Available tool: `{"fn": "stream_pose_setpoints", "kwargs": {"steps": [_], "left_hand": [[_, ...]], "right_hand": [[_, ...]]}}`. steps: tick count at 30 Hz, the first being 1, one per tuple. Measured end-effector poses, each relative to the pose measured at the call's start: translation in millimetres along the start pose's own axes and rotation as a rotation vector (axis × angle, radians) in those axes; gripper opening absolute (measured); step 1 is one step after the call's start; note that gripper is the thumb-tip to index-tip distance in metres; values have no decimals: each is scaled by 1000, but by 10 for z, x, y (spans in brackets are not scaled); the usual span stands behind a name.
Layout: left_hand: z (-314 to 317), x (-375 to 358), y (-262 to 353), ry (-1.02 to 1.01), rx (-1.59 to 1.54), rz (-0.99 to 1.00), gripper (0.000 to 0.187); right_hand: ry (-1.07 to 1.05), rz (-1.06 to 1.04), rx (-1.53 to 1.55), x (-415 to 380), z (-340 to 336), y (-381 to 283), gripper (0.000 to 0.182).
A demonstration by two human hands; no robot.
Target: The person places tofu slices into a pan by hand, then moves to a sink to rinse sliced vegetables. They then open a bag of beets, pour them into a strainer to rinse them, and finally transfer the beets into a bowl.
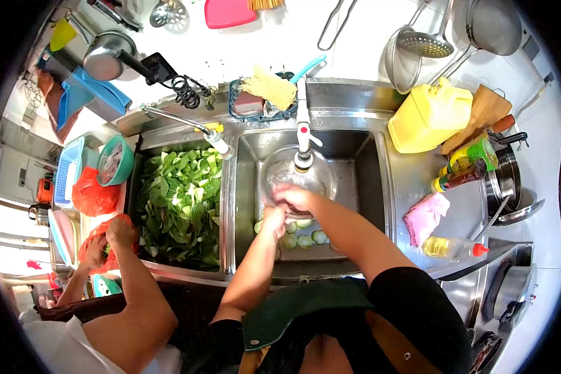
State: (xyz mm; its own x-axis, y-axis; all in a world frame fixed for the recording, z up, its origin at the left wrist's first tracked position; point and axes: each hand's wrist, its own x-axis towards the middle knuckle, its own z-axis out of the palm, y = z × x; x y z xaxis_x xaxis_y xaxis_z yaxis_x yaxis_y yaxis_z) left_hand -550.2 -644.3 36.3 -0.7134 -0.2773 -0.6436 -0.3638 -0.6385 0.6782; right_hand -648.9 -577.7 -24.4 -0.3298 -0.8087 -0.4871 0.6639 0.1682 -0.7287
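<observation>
My left hand (pixel 274 220) and my right hand (pixel 293 197) are close together over the right sink basin (pixel 370 187), under the white tap (pixel 303 134). Behind them in the basin stands a round, see-through bowl (pixel 325 177); my right hand overlaps its near edge. The fingers of both hands are blurred, and whether they hold anything is not clear. Just below my hands, several pale green round vegetable pieces (pixel 305 242) lie on the basin floor.
The left basin is full of leafy greens (pixel 179 199). A co-worker's hands (pixel 119 234) hold a red bag (pixel 92 244) at the left. On the right counter stand a yellow jug (pixel 427 118), a pink cloth (pixel 425 217) and an oil bottle (pixel 445 247).
</observation>
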Motion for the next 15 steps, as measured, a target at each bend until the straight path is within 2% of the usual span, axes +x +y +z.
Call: {"fn": "stream_pose_setpoints", "kwargs": {"steps": [2,3,6,7,9,11,12,13,14,15], "left_hand": [[-20,-21,106,112,11,137,68],[0,-93,181,60,8,41,69],[38,65,-108,68,24,-51,68],[89,56,-130,34,53,-68,65],[222,8,-162,-4,316,66,76],[127,185,-394,-44,740,439,81],[116,209,-444,-37,897,542,68],[105,233,-493,-12,1059,651,58],[94,256,-542,29,1210,763,51],[218,305,-482,85,1197,826,44]], "right_hand": [[-241,86,-1278,129,-505,-52,35],[-232,87,-1272,109,-539,-96,35],[779,3,-1386,-2,-615,-198,37],[612,-204,-843,-40,-526,-213,36],[411,-236,58,-265,-89,-403,31],[237,-144,680,-95,-101,-165,30],[578,-103,442,-82,-169,-103,50],[726,-273,104,-64,-242,36,50],[755,-331,112,-349,-68,-75,43],[724,-390,165,-152,-181,234,41]]}}
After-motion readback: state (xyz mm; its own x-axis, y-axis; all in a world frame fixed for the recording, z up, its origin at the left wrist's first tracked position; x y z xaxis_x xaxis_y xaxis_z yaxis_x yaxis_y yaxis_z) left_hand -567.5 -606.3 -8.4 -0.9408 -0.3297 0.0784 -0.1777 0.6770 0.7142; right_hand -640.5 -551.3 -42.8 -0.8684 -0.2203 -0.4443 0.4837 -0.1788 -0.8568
